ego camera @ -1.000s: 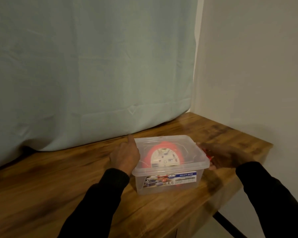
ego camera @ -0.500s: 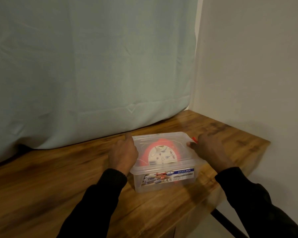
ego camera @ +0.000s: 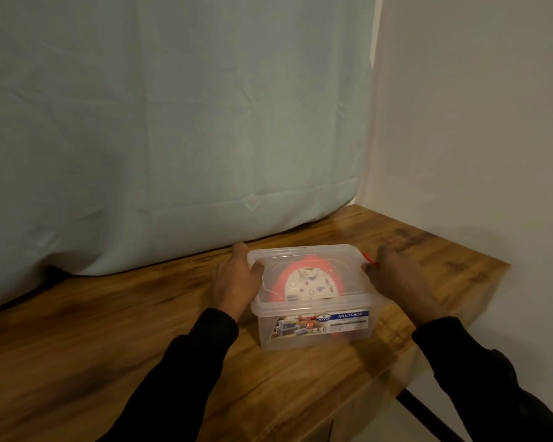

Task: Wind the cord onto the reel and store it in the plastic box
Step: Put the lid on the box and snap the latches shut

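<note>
1. Head view, container: one clear plastic box [ego camera: 313,327] with its lid [ego camera: 307,269] on, standing on a wooden table [ego camera: 109,346] near the right end.
2. Head view, contents: one red reel [ego camera: 304,283] with a pale round face, seen through the lid and lying flat inside the box. No loose cord shows outside, so the winding appears done.
3. Head view, left hand [ego camera: 235,282]: fingers laid together along the box's left edge, thumb on the lid's rim, probably to steady it or press it shut.
4. Head view, right hand [ego camera: 396,275]: at the box's right edge beside one small red clip [ego camera: 369,259]; fingertips touch the rim, though whether they pinch the clip cannot be told.
5. Head view, surroundings: one pale curtain [ego camera: 173,122] behind, one bare wall [ego camera: 476,122] on the right.
6. Count: two hands, two dark sleeves, one box, one lid, one reel.
</note>
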